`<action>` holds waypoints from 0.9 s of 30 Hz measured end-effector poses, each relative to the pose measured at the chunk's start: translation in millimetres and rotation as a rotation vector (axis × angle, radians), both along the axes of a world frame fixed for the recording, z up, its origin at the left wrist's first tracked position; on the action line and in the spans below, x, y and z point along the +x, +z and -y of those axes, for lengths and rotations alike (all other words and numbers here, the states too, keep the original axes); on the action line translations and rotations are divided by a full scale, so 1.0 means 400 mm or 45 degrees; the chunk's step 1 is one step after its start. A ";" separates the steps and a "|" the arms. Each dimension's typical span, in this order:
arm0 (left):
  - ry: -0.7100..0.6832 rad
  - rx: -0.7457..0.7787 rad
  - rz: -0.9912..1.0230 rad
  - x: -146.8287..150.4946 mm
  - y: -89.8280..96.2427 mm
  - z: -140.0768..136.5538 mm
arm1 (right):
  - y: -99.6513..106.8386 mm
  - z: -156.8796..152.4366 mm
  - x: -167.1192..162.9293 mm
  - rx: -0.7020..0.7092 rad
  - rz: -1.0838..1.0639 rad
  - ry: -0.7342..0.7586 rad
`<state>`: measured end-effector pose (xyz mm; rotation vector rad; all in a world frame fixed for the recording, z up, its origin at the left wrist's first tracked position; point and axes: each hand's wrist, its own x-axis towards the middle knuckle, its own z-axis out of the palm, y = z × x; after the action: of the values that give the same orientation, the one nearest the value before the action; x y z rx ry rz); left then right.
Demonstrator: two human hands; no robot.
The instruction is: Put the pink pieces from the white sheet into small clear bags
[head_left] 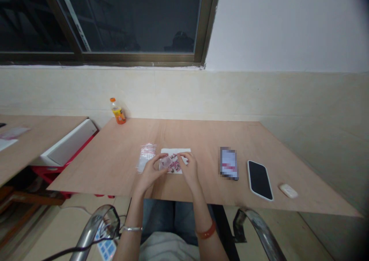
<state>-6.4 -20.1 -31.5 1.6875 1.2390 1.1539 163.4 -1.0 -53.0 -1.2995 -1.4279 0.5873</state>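
L hand (pixel 150 172) pinches a small clear bag (pixel 165 162) over the white sheet (pixel 175 159) w/ pink bits mid-tabletop (pixel 121 157); R hand (pixel 188 169) fingers narrow, steadying the sheet's edge. Spare bags (pixel 145 156) just left, two phones (pixel 229 163) well right.

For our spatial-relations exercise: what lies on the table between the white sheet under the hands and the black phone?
In the head view, one blurred-out phone-like rectangle lies between the white sheet and the black phone; otherwise bare table.
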 end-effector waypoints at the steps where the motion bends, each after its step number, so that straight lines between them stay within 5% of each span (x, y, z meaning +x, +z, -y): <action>1: 0.021 0.024 -0.010 -0.002 0.002 -0.001 | -0.021 -0.005 0.000 -0.032 0.098 0.005; 9: 0.109 0.068 -0.026 0.004 0.024 0.007 | -0.144 -0.007 -0.029 -0.240 0.552 0.105; 27: 0.119 0.028 -0.031 0.002 0.016 0.008 | -0.151 -0.002 -0.071 -0.234 0.605 0.016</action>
<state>-5.7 -23.5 -24.9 1.6797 1.3371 1.2097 135.1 -0.4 -113.4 -1.6529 -1.7991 0.4406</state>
